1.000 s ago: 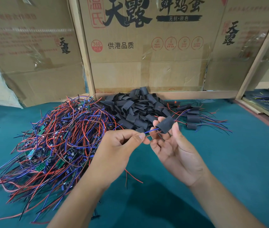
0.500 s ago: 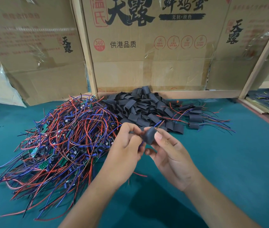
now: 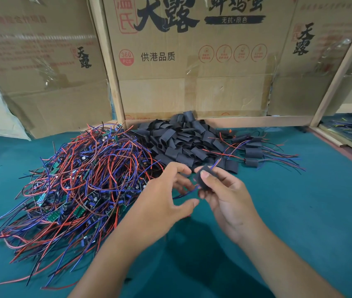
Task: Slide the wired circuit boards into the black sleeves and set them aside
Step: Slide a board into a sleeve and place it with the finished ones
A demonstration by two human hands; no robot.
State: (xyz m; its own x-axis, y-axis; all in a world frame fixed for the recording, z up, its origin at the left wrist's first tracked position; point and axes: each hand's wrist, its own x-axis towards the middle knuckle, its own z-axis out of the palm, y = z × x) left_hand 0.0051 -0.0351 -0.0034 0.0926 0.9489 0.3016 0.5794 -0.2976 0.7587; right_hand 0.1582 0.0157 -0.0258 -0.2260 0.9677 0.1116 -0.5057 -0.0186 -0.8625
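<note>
Right hand (image 3: 231,203): thumb and fingers clamped on one black sleeve (image 3: 205,177), held above the green surface (image 3: 299,211); blue and red wires protrude from both sleeve ends. Left hand (image 3: 162,203): fingers spread apart, gripping nothing, just beside the sleeve. Tangle of wired circuit boards (image 3: 80,181): heaped left. Pile of empty black sleeves (image 3: 181,140): behind the hands. Finished sleeved boards (image 3: 254,153): right of that pile. Cardboard boxes (image 3: 192,61): along the back

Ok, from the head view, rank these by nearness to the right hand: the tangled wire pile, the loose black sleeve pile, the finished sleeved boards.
1. Loose black sleeve pile, just beyond the right hand.
2. Finished sleeved boards, beyond, to the right.
3. Tangled wire pile, far left, past the left hand.
The first two are fairly close.
</note>
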